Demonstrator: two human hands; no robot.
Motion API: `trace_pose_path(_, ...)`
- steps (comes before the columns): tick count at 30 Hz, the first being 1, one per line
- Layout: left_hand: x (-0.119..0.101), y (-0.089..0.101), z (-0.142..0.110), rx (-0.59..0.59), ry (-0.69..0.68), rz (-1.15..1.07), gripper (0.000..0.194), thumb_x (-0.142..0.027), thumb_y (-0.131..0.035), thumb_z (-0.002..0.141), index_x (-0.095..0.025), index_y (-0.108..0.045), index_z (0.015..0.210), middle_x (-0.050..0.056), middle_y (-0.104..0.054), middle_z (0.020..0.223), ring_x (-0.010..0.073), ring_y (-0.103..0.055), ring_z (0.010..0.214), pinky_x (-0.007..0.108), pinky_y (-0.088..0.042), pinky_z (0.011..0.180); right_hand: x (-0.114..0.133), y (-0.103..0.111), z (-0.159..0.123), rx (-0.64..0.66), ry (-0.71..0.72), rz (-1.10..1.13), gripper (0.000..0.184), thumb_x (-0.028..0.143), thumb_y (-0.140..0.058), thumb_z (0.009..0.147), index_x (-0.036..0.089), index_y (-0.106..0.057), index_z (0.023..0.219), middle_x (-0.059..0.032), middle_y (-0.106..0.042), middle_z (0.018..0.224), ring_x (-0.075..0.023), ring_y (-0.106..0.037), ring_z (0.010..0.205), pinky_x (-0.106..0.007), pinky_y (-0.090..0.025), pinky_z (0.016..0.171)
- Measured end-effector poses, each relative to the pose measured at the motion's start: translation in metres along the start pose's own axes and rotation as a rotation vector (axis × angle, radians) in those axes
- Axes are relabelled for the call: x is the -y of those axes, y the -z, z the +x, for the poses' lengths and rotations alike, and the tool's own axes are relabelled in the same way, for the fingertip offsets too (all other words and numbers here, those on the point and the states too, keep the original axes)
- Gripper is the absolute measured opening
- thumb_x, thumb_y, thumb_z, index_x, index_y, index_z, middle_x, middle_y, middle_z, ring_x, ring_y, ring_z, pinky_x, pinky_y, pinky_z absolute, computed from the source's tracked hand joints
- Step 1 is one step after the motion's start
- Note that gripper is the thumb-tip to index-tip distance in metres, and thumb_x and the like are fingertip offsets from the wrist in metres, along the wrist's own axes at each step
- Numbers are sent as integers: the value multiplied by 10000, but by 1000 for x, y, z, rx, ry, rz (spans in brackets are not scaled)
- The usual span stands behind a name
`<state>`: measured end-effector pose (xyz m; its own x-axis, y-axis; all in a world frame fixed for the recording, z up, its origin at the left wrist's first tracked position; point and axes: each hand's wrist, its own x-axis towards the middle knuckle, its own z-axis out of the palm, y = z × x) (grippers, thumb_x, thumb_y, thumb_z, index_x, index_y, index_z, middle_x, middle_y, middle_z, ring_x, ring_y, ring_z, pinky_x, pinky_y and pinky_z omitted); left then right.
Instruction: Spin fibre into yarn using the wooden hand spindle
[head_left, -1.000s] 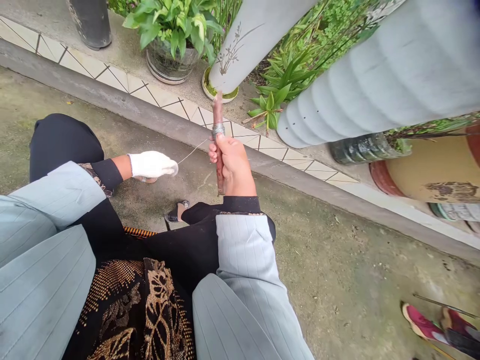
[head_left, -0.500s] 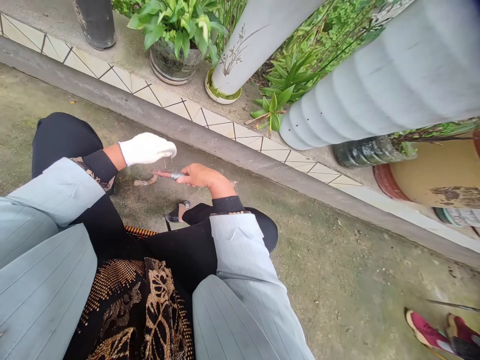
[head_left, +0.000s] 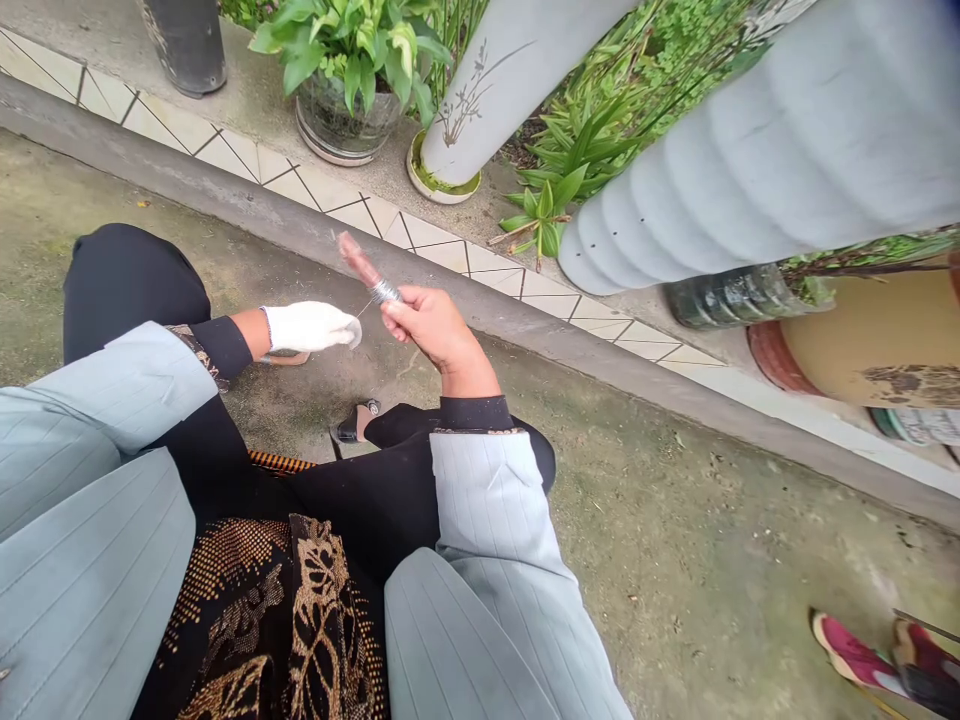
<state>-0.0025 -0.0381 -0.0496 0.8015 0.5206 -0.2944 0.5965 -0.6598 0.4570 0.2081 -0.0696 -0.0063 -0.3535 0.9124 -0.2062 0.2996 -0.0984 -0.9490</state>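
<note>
Silvery wire (head_left: pixel 386 291) rings a tilted brown stick (head_left: pixel 359 261)

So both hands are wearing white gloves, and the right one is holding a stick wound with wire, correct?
Not quite: the head view shows a white glove on the left hand only. The right hand is bare; it does hold a stick wound with wire.

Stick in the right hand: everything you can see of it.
The stick is reddish-brown, wood by its look, with a coil of silvery wire wound around it beside the fingers. The right hand grips it just past the coil and hides the rest. It is held up off the ground, tilted, its free end pointing up and left in the view; that end is blurred. A thin strand runs from the coil to the gloved left hand.
</note>
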Motion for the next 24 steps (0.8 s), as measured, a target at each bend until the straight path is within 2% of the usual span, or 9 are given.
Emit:
trace_pose_path(3,-4,-5,-1,44,-80,-48,357,-344,-355,967,-211,-672,1066,25,-732,945,135,-634,748,219,-412,663,-11,12,7,-267,-116,-108,343,459,-588,878,178,-498,703,21,-498,595,-73,-409,479,-209,-322,477)
trace_pose_path(5,-4,-5,-2,28,-97,20,383,-374,-336,976,-210,-675,1051,28,-732,910,132,-622,716,222,-393,642,-19,18,13,-315,-245,-338,287,407,-576,889,174,-532,728,0,-534,616,-96,-447,505,-232,-341,511)
trace_pose_path(7,-3,-2,-4,-21,-83,124,397,-395,-326,980,-219,-676,1044,27,-731,904,135,-619,707,229,-375,630,-25,19,18,-230,-355,-646,249,383,-607,871,166,-577,751,-33,-580,655,-126,-491,563,-256,-347,555)
trace_pose_path(8,-2,1,-5,-48,-59,177,400,-402,-325,980,-224,-677,1046,29,-732,905,138,-619,705,234,-365,623,-27,16,20,-136,-396,-778,246,382,-622,862,163,-593,755,-48,-597,672,-138,-505,589,-265,-344,572)
trace_pose_path(10,-1,7,-8,-80,4,258,404,-409,-328,980,-233,-681,1064,37,-733,896,148,-625,704,244,-350,611,-28,7,21,153,-466,-904,248,385,-632,856,161,-609,751,-58,-614,684,-146,-518,603,-275,-340,587)
trace_pose_path(13,1,14,-10,-83,71,316,417,-421,-325,982,-249,-677,1123,43,-734,898,165,-641,730,253,-337,607,-23,-9,18,574,-492,-781,226,366,-622,862,167,-618,754,-18,-603,654,-121,-515,558,-264,-355,579)
trace_pose_path(15,4,15,-10,-74,93,322,422,-428,-318,983,-256,-672,1135,38,-733,912,168,-650,754,253,-328,603,-18,-16,16,701,-435,-672,191,339,-626,854,173,-621,760,15,-574,626,-102,-497,531,-252,-357,560)
trace_pose_path(19,11,13,-7,-66,107,263,420,-432,-312,980,-260,-672,1113,32,-732,928,168,-654,758,249,-338,605,-10,-14,11,777,-344,-460,168,315,-627,834,170,-611,751,51,-515,578,-72,-449,494,-233,-355,536)
trace_pose_path(24,13,8,-1,-78,131,202,435,-419,-354,947,-214,-718,1068,55,-731,866,180,-651,729,244,-410,618,-6,-3,4,696,-248,-238,237,378,-682,784,150,-615,784,47,-525,582,-64,-456,487,-215,-368,514)
